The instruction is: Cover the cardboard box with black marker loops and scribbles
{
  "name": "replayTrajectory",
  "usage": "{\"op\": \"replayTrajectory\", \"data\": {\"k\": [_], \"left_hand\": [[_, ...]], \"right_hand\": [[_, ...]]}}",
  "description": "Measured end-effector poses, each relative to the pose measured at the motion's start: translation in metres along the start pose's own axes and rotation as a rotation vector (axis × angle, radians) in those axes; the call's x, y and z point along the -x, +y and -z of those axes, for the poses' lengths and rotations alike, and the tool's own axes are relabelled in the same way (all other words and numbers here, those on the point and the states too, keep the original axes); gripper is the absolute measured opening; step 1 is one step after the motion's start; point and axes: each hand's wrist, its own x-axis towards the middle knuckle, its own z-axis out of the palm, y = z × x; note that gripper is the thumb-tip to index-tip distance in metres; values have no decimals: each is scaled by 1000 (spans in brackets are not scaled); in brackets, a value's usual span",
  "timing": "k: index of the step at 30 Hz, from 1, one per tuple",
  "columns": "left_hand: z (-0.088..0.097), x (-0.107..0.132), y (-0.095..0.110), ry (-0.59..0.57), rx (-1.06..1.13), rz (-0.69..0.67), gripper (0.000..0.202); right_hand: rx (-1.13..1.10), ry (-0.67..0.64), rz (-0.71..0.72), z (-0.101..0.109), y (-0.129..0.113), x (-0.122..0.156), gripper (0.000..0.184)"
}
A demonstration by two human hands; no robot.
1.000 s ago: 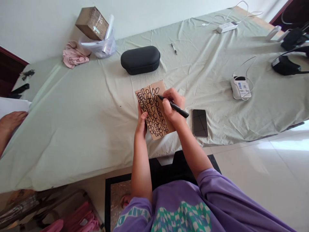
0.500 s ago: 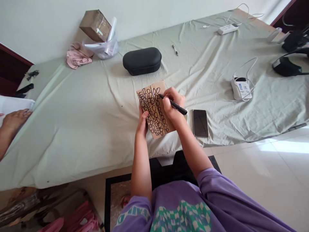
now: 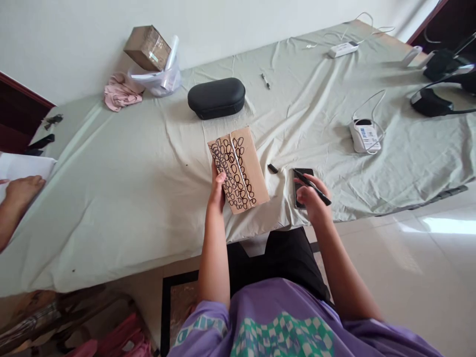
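Observation:
A brown cardboard box marked with rows of black hand-drawn loops lies near the table's front edge. My left hand grips its left side, thumb on the top face and the other fingers mostly hidden. My right hand is away from the box, closed around a black marker whose bare tip points up and left. Beneath that hand lies a dark phone, partly covered. The black marker cap rests on the cloth between box and phone.
Behind the box sits a black hard case; a pen lies to its right. A white device with a cable stands at right. At the back left are a plastic basket and pink cloth. Another person's hand rests on white paper at far left.
My right hand has moved right with the marker, from the box's top to above the phone. The marker cap now shows on the cloth. My left hand stays on the box.

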Motion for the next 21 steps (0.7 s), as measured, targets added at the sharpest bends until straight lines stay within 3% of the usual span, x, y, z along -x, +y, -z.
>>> {"op": "replayTrajectory", "data": {"k": [4,5,8,10,15,18,21], "left_hand": [[1,3,-1,8,-9,28,92],[1,3,-2,6,-12,43,93],[0,4,-1,4,-23,77,97],[-1,5,1,8,-34,77,98],[-6,10,4,17,-48,78,98],[-9,11,6,11,-44,69,100],[-10,11,6,0,-36,52,99]], "right_hand": [[-245,-143,-257,29,-14,11,92],[-251,-145,-277,30,-16,10,90],[-190,-149,-247,22,-7,0,63],[-22,-131,-172,12,6,-8,62],[753,-74,106,-11,31,-14,59],[1036,-116,62,-19,32,-10,58],[1166,-106,43,-25,31,-10,56]]}}
